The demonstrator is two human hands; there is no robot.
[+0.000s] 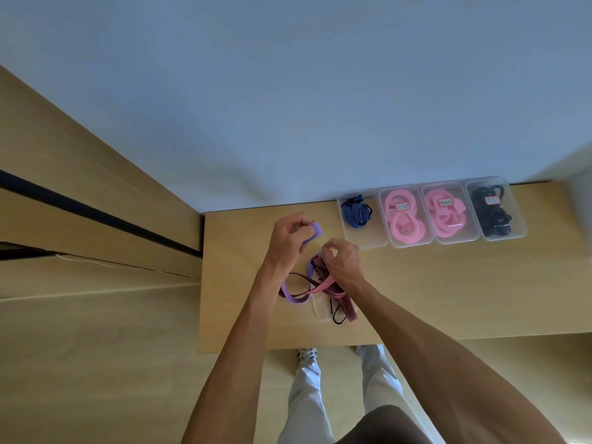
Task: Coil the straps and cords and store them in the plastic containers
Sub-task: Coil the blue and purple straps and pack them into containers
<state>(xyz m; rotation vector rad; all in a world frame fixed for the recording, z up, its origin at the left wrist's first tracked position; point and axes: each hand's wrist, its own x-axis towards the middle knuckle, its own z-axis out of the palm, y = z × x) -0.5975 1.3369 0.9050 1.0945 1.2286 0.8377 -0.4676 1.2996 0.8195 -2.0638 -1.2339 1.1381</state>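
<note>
My left hand (290,240) grips the coiled end of a purple and red striped strap (315,231) above the table. My right hand (341,259) pinches the same strap a little further along. The loose rest of the strap (323,285) loops down onto the table, with a black hook (339,317) at its end. Part of it lies over a clear empty container (320,307) near the front edge. Along the back edge stand several clear containers: one holds a coiled blue cord (356,213), two hold pink straps (403,217), and one holds black straps (491,213).
The wooden table (448,283) stands against a white wall. Wooden cabinets (80,219) rise at the left. My legs and shoes (307,355) show below the table's front edge.
</note>
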